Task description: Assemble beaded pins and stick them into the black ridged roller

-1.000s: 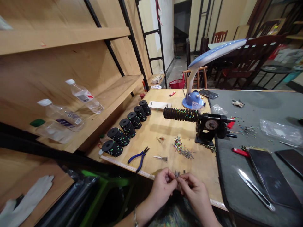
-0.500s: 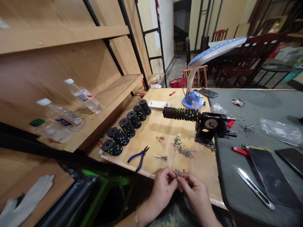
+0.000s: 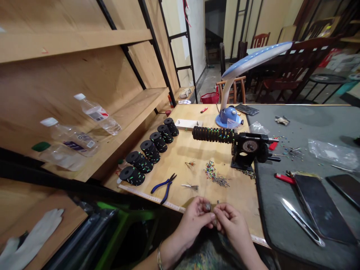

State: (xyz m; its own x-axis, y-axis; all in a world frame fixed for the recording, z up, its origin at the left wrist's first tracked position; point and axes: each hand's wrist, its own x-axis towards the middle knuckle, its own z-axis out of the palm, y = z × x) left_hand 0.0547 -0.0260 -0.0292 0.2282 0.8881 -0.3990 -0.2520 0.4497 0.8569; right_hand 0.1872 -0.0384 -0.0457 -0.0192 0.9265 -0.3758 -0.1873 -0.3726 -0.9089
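Observation:
My left hand point(image 3: 194, 215) is closed at the table's front edge, its thumb and fingers pinching a small tuft of fine grey strands point(image 3: 208, 206). Close beside it, my right hand point(image 3: 231, 220) is also closed, fingertips pressed together near the thumb of the left; what they pinch is too small and hidden to make out. A tiny metal piece point(image 3: 218, 202) lies just beyond the fingers. Further forward are a small bundle with a white wrapped end point(image 3: 190, 186), another bundle with an orange middle point(image 3: 190, 164), and a heap of coloured beads point(image 3: 211, 170) beside thin metal bits point(image 3: 221, 180).
Blue-handled pliers point(image 3: 164, 188) lie left of my hands. Several black spools point(image 3: 132, 175) line the table's left side. A black hand-cranked winder point(image 3: 247, 148) stands ahead, with a blue lamp point(image 3: 228, 116) behind. Tweezers point(image 3: 302, 222) and a phone point(image 3: 320, 208) rest on the grey mat point(image 3: 277, 210).
My hands have shifted slightly, and the left hand has turned so that the grey tuft shows between its fingers. The objects on the table have stayed put.

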